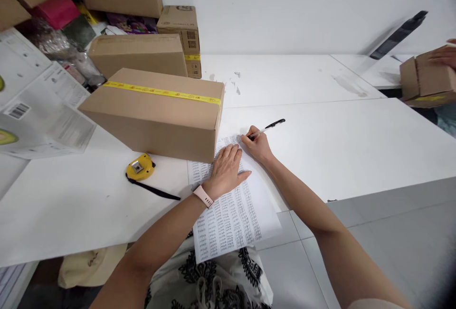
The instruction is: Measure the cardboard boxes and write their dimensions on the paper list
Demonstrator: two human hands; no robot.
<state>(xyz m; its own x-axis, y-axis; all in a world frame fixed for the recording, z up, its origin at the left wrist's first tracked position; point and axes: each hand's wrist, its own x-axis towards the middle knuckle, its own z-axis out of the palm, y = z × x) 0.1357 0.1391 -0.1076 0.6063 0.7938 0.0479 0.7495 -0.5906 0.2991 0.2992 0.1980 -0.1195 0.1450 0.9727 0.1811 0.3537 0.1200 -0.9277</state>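
My right hand (259,146) is closed around a pen (271,125) with a clear barrel and black ends, its lower end hidden by my fingers near the top of a paper sheet (231,219). Columns of small writing cover the sheet, whose lower part hangs over the table edge. Flat on the paper lies my left hand (226,169), fingers stretched out and thumb apart. A taped cardboard box (171,119) stands just left of that hand, over part of the sheet. Farther left is a yellow tape measure (140,166) with a black strap.
More cardboard boxes (138,50) and wrapped goods crowd the back left, beside a white printed box (42,105). A dark flat object (399,35) leans on the wall. At far right, another person's hand (443,55) touches a small carton (427,81). The white table (342,143) has a front edge.
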